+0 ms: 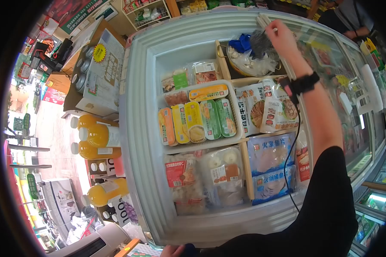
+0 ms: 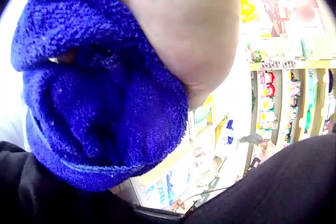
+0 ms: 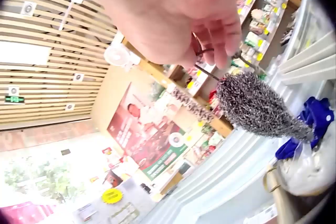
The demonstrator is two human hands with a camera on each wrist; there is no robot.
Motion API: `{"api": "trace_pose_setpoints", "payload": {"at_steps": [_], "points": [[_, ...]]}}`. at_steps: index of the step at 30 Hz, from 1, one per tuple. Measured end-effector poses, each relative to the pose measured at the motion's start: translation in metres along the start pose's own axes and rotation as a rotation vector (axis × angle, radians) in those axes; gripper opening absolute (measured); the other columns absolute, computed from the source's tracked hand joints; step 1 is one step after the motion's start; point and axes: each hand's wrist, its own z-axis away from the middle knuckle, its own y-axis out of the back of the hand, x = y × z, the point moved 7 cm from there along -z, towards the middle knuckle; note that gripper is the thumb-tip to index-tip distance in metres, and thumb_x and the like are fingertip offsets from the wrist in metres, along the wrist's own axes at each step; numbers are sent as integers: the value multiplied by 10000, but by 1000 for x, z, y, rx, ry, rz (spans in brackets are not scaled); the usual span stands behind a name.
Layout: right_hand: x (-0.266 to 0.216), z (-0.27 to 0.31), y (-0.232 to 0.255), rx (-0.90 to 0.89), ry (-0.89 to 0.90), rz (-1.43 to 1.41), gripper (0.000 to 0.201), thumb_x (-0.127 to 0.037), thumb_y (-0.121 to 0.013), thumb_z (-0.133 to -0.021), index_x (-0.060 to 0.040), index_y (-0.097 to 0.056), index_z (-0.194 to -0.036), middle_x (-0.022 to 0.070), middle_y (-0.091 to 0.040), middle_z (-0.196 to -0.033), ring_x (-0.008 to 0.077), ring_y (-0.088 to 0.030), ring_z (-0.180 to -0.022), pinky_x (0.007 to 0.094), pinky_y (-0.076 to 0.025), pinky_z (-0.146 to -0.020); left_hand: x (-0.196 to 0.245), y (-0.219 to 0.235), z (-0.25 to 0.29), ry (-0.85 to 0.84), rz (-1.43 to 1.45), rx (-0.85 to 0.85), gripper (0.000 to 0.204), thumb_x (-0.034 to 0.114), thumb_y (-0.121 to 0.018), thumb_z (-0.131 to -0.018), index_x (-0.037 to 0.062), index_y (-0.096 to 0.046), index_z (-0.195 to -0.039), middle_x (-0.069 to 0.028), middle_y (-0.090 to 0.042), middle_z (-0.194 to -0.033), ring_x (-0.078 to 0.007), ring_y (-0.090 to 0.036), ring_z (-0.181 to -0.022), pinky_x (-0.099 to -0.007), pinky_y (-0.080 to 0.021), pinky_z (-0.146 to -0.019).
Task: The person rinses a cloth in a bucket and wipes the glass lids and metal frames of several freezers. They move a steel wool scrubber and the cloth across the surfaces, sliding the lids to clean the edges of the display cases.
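head cam looked down and forward into the freezer [image 1: 143, 128] from above. left wrist cam sat super close to the left hand [image 2: 184, 29], facing out toward shelves [image 2: 278, 66]. right wrist cam, canted, faced the wall and ceiling [image 3: 47, 35] past the right hand [image 3: 178, 19]. all three shared the grey brush [image 3: 257, 106].

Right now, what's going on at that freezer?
A person's right hand holds a bristly grey bundle, perhaps a duster, by its thin handle, over the open freezer. The left hand grips a bunched blue cloth. Packaged food lies inside the freezer.
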Motion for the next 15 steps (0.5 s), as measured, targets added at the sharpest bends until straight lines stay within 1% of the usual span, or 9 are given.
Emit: {"api": "trace_pose_setpoints", "payload": {"at_steps": [2, 3, 5, 7, 9, 10, 11, 14, 15], "points": [[-45, 33, 3, -160, 4, -265, 182, -231, -544, -847, -53, -510, -864, 122, -576, -720, 273, -565, -645, 350, -451, -587, 1, 1, 14, -265, -236, 229, 311, 146, -573, -829, 55, -548, -1124, -171, -609, -984, -252, -579, -850, -369, -456, -720], [-66, 52, 2, -237, -4, -406, 160, -211, -544, -849, -56, -510, -867, 102, -574, -727, 237, -560, -633, 320, -449, -583, 16, 1, 18, -276, -233, 232, 311, 146, -573, -829, 55, -548, -1124, -171, -609, -984, -252, -579, -850, -369, -456, -720], [-134, 95, 18, -386, 9, -446, 129, -190, -538, -852, -67, -508, -877, 83, -587, -764, 208, -561, -622, 313, -452, -584, 73, 7, 28, -278, 301, 168, 358, 169, -558, -850, 109, -506, -1199, -174, -571, -1092, -316, -573, -841, -363, -453, -763], [-191, 145, 18, -778, -83, -504, 95, -133, -487, -891, -45, -501, -925, 46, -578, -881, 125, -555, -762, 254, -456, -679, 108, 20, 40, -381, 220, 298, 608, 175, -606, -775, 46, -361, -1316, -66, -599, -677, -130, -537, -582, -257, -427, -576], [-242, 197, 10, -989, -13, -629, 162, -215, -499, -884, -63, -514, -935, 55, -569, -826, 154, -567, -781, 283, -463, -686, 126, 28, 38, -447, 267, 402, 369, 211, -636, -752, 29, -558, -1063, -117, -599, -725, -162, -583, -677, -276, -448, -637], [-269, 222, 12, -1078, 62, -711, 169, -231, -496, -878, -68, -515, -919, 79, -566, -829, 193, -574, -783, 316, -461, -692, 137, 30, 35, -451, 270, 405, 369, 211, -636, -752, 29, -558, -1063, -117, -599, -725, -162, -583, -677, -276, -448, -637], [-297, 246, 14, -1146, 86, -839, 205, -252, -500, -847, -47, -489, -855, 121, -559, -755, 300, -562, -722, 390, -433, -626, 151, 33, 31, -487, 274, 412, 358, 174, -618, -774, 3, -541, -1079, -85, -587, -724, -118, -547, -682, -243, -429, -637], [-336, 291, 15, -1274, 116, -977, 199, -237, -527, -827, -42, -492, -841, 134, -567, -735, 305, -564, -695, 387, -434, -616, 152, 30, 6, -571, 354, 421, 291, 124, -570, -820, -23, -533, -1069, -31, -573, -736, -70, -504, -690, -206, -404, -639], [-346, 295, 18, -1335, 235, -1005, 192, -223, -532, -823, -35, -495, -838, 135, -568, -715, 298, -565, -673, 388, -433, -602, 152, 31, 0, -608, 431, 420, 239, 112, -541, -844, -22, -543, -1042, -9, -571, -751, -66, -495, -693, -204, -398, -641]]}}
